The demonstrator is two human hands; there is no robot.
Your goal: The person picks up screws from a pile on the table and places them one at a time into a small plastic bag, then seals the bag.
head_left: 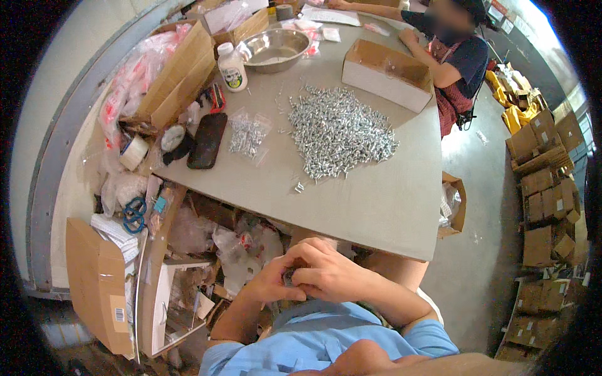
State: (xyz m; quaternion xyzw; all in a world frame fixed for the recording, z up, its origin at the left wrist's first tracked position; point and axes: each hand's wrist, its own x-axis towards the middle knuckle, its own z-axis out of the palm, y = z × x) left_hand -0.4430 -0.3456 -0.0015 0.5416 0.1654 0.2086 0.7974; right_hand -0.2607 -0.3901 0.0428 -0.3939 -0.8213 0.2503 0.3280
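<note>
My left hand (273,282) and my right hand (327,271) meet in front of my blue shirt, below the near edge of the grey table (389,207). Both have their fingers curled together around something small. A greyish bit shows between them, too hidden to name. On the table beyond lies a wide heap of silver screws (338,133), with a couple of loose ones near its front. Left of the heap rests a clear plastic bag of screws (248,136). Next to that bag is a black phone (207,141).
A steel bowl (276,49), a white bottle (232,67) and an open cardboard box (389,75) stand farther back. Blue-handled scissors (134,215) lie at the left among packaging. Another person (458,69) is at the far right corner. Stacked cartons (539,188) line the right side.
</note>
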